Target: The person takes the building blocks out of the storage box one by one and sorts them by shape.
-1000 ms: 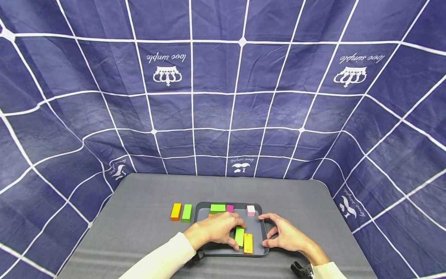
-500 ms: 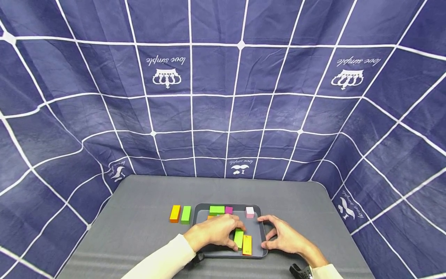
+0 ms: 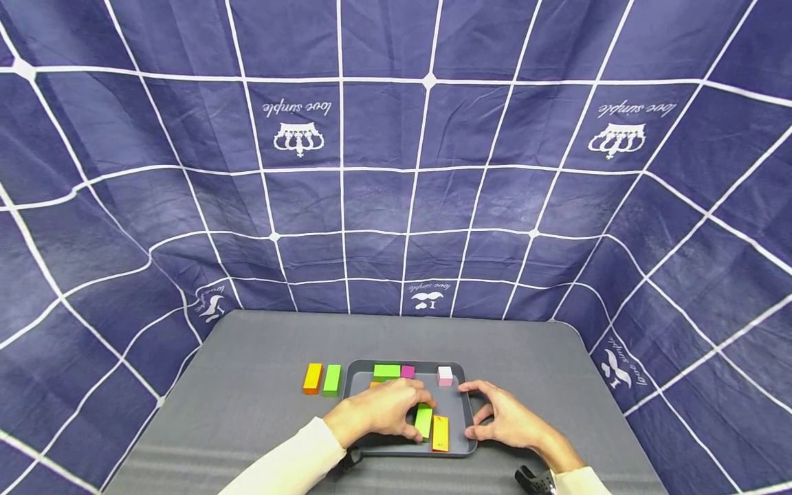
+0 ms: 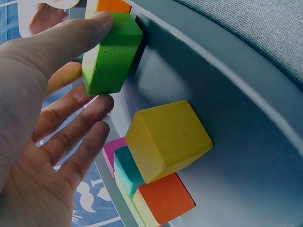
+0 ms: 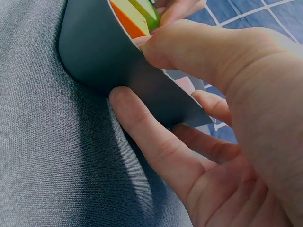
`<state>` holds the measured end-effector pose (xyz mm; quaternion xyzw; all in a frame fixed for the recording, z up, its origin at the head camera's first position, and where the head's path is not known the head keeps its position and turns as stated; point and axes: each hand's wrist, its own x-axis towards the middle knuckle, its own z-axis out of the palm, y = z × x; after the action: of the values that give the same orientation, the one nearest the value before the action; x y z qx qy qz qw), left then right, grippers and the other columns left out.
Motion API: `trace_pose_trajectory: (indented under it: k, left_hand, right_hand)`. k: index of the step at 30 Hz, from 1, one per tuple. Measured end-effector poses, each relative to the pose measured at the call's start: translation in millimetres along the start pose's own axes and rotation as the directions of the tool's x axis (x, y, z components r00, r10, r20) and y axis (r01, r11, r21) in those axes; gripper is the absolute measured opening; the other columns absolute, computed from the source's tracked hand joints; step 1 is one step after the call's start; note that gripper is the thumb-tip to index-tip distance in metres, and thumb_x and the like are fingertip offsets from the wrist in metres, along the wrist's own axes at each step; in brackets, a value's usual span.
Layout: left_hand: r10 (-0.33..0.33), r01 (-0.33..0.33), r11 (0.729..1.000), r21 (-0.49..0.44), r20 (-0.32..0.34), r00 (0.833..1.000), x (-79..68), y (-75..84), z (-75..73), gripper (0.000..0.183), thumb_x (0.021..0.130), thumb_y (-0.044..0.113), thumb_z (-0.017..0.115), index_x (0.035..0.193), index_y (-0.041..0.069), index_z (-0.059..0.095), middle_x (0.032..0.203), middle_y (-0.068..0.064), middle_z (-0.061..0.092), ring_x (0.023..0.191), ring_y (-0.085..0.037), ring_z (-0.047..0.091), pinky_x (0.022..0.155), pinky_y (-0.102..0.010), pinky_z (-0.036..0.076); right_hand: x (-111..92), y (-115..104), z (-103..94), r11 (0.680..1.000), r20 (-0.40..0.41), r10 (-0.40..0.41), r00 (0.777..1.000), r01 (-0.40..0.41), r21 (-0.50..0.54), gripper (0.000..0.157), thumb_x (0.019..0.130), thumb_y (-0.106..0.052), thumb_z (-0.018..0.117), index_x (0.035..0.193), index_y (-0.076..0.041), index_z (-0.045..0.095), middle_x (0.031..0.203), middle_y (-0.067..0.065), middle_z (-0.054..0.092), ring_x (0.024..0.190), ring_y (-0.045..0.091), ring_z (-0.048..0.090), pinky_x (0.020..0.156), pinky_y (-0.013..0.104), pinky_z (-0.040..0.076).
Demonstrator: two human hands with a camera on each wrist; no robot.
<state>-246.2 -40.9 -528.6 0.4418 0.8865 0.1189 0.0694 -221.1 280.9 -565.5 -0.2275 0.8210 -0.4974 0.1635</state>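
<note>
In the head view my left hand pinches a green block inside a grey tray. The left wrist view shows the thumb on one side of that block and fingertips at the other. A yellow-topped block with orange sides lies just right of it. My right hand grips the tray's right side. Its thumb lies over the rim and other fingers touch the outer wall in the right wrist view. A yellow cube, an orange block and a teal block sit beneath my left hand.
Another green block and a purple block stand at the tray's back edge, with a pink block at its back right. Left of the tray, an orange block and a green block rest on the grey table.
The held green block has turned slightly, its near end shifting a little left from the yellow-topped block. My right hand stays on the tray's side.
</note>
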Motion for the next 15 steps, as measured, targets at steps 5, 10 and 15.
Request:
trace_pose_trajectory:
  k: [5, 10, 15]
  left_hand:
    - [-0.005, 0.005, 1.000, 0.001, -0.016, 1.000, -2.9, -0.9, -0.8, 0.059, 0.090, 0.045, 0.103, 0.142, 0.029, 0.081, 0.130, 0.016, 0.077, 0.118, 0.003, 0.073, 0.107, -0.020, 0.061]
    - [-0.007, 0.008, 1.000, 0.007, -0.025, 1.000, -5.4, -2.5, -1.6, 0.059, 0.090, 0.045, 0.103, 0.143, 0.029, 0.081, 0.131, 0.016, 0.077, 0.120, 0.002, 0.073, 0.108, -0.021, 0.062]
    - [0.001, -0.001, 1.000, -0.001, -0.040, 0.999, -8.3, -5.6, -1.8, 0.059, 0.092, 0.042, 0.102, 0.145, 0.026, 0.081, 0.134, 0.013, 0.078, 0.124, -0.001, 0.073, 0.112, -0.023, 0.061]
  right_hand:
    - [-0.4, 0.1, 1.1, 1.000, -0.003, 0.010, 1.000, -0.010, 0.002, 0.080, 0.094, -0.013, 0.097, 0.162, -0.003, 0.056, 0.160, 0.036, 0.055, 0.094, 0.010, 0.082, 0.080, 0.024, 0.063]
    - [-0.1, 0.1, 1.5, 1.000, -0.009, 0.017, 1.000, -0.017, -0.001, 0.080, 0.094, -0.012, 0.097, 0.162, -0.003, 0.057, 0.157, 0.035, 0.057, 0.093, 0.010, 0.081, 0.078, 0.024, 0.063]
    - [-0.2, -0.3, 1.8, 1.000, -0.010, 0.024, 1.000, -0.024, 0.003, 0.079, 0.094, -0.012, 0.096, 0.162, -0.003, 0.056, 0.161, 0.037, 0.054, 0.094, 0.011, 0.082, 0.079, 0.024, 0.063]
